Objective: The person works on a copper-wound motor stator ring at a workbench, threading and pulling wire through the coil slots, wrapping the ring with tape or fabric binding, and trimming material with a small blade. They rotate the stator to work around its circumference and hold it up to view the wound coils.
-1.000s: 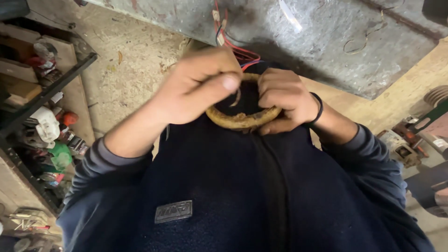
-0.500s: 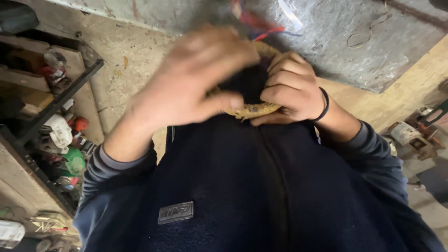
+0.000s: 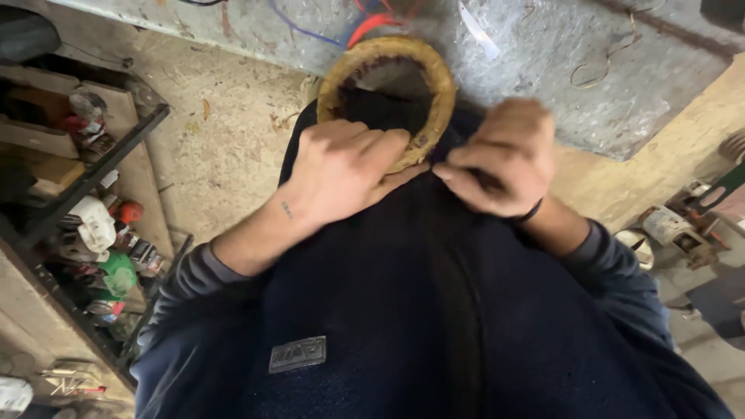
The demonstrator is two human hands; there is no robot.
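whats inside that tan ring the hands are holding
Through the tan ring show a pale grey surface up top and dark blue fabric below. The left hand covers its lower rim; whatever lies under there is hidden.

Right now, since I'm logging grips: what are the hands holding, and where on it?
The left hand grips the tan, ring-shaped wound coil at its lower rim. The right hand pinches close beside that rim; whether it touches the coil cannot be told.
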